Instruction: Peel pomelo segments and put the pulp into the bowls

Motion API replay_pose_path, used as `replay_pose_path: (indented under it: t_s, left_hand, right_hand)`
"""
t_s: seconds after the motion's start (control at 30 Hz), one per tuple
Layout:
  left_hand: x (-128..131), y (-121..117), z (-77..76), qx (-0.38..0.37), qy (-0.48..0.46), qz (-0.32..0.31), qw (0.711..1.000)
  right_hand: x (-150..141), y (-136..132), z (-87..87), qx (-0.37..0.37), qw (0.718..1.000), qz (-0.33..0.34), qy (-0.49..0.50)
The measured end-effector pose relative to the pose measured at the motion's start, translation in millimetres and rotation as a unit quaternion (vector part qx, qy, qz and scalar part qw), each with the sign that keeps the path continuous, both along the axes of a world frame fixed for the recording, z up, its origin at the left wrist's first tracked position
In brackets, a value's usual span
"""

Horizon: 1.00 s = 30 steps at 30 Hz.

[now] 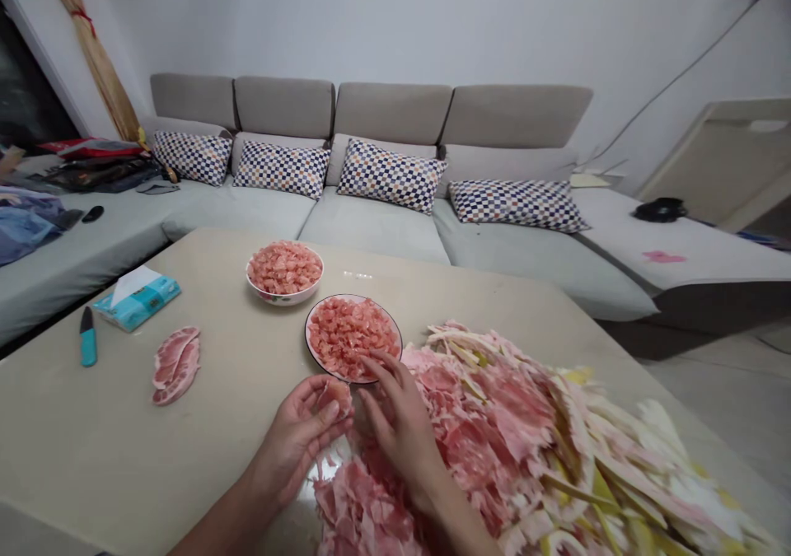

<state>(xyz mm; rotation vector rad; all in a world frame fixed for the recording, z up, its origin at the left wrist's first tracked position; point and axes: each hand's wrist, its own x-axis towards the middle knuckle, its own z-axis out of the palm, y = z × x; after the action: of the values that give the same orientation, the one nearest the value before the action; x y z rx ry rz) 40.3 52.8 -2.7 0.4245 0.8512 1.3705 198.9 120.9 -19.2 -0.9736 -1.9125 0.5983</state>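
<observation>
My left hand (302,432) is closed around a small piece of pink pomelo (337,395), pinched between thumb and fingers just below the plate. My right hand (399,416) is beside it, its fingers apart and reaching over the near rim of the dark-edged plate (307,338). Loose pomelo pulp (346,334) is heaped on that plate. Below and right of my hands spreads a large pile of pink membranes (470,424) mixed with white and yellow peel strips (606,474). To the left, a pomelo segment piece (176,362) with its skin on lies on the table.
Behind the plate stands a bowl (287,298) full of pomelo pulp. On the table's left are a knife (88,338) with a turquoise handle and a blue tissue pack (139,296). A grey sofa (371,231) with checked cushions runs along the table's far side.
</observation>
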Motion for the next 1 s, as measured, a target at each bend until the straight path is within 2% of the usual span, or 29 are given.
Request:
replay_pose_path:
  t_s: [0.1, 0.17, 0.3, 0.43, 0.63, 0.83, 0.9, 1.0]
  left_hand:
    - [1.4, 0.4, 3.3, 0.015, 0.009, 0.012, 1.0]
    - [2.2, 0.7, 5.6, 0.024, 0.015, 0.017, 0.999]
    - [2.7, 0.6, 8.1, 0.037, 0.024, 0.01, 0.999]
    - [1.6, -0.5, 6.3, 0.019, 0.023, -0.009, 1.0]
    - [0.6, -0.7, 5.0, 0.013, 0.029, -0.018, 0.999]
    - [-2.7, 0.2, 0.5, 0.06, 0.138, -0.029, 0.988]
    - [-1.7, -0.9, -0.3, 0.065, 0.144, -0.036, 0.987]
    - [1.2, -2.6, -1.3, 0.062, 0.075, -0.047, 0.994]
  right_hand:
    - [-1.4, -10.6, 13.7, -0.14, 0.987, 0.045, 0.063]
    - [-1.8, -16.0, 20.2, -0.207, 0.972, 0.073, 0.088]
    - [-2.8, -21.5, 25.8, -0.25, 0.959, 0.077, 0.11]
    - [-3.8, -24.2, 30.0, -0.246, 0.96, 0.069, 0.116]
    - [-2.8, -27.3, 36.4, -0.18, 0.977, 0.077, 0.079]
    - [-2.0, -30.6, 33.3, -0.127, 0.991, 0.042, 0.026]
    - [-3.3, -31.9, 32.4, -0.136, 0.99, 0.019, 0.031]
    - [-5.3, -32.9, 31.5, -0.202, 0.977, 0.005, 0.069]
